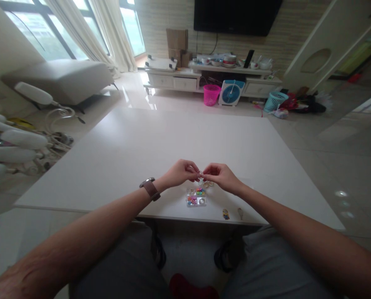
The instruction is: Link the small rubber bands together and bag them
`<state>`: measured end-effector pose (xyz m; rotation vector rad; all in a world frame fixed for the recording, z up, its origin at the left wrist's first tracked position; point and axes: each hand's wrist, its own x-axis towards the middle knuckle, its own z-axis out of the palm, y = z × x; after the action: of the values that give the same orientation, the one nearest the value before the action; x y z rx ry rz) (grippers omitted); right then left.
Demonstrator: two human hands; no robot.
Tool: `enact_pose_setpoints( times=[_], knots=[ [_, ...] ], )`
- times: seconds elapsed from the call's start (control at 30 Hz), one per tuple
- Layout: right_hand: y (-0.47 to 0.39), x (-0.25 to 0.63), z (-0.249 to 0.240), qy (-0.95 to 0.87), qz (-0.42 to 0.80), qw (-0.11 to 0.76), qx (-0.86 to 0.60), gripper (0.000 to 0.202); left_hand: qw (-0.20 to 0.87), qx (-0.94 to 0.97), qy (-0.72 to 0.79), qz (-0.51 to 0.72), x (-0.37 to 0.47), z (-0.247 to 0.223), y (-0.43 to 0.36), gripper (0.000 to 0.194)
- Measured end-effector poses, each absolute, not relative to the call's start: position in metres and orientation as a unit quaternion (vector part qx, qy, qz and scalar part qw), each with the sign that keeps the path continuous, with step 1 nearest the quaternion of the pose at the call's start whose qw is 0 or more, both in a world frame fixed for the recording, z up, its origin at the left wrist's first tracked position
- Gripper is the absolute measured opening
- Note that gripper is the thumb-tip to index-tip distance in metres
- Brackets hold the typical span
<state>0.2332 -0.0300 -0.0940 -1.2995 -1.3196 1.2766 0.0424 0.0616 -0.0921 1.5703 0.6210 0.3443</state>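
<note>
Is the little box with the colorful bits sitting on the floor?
No, the small clear box rests on the white table, just below the left hand and right hand.

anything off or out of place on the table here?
Nothing stands out. Both hands, left hand and right hand, pinch a small ring above the clear bead box. A small yellow charm lies loose near the white table edge.

You are sitting in a home living room. A wall-mounted television (237, 15) hangs over a low white media cabinet (210, 81) crowded with bowls and cups. A grey sofa (61, 79) stands by curtained windows (89, 29), a small blue fan (232, 92) and pink basket (211, 94) sit on the glossy tiled floor (316, 137), beyond your white coffee table (142, 149).
</note>
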Motion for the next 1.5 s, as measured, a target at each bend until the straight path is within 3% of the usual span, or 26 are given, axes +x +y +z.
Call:
enact_pose_setpoints(
  times=[0.27,0.53,0.67,1.1,1.5],
  knots=[
    [-0.028,0.241,-0.094,-0.542,0.454,0.446,-0.549,0.022,0.645,0.692,0.283,0.157,0.042,-0.087,0.061,0.028],
    [-0.019,0.256,-0.102,-0.547,0.405,0.401,-0.613,0.012,0.646,0.686,0.312,0.126,0.045,-0.103,0.059,0.02],
    [-0.017,0.258,-0.096,-0.633,0.314,0.355,-0.612,0.01,0.647,0.692,0.299,0.115,0.051,-0.114,0.058,0.018],
    [-0.015,0.278,-0.12,-0.68,0.242,0.241,-0.649,0.012,0.445,0.815,0.352,0.119,0.032,-0.106,0.088,0.017],
    [-0.008,0.284,-0.13,-0.672,0.235,0.186,-0.677,0.011,0.367,0.862,0.331,0.115,0.034,-0.105,0.089,0.01]
  ],
)
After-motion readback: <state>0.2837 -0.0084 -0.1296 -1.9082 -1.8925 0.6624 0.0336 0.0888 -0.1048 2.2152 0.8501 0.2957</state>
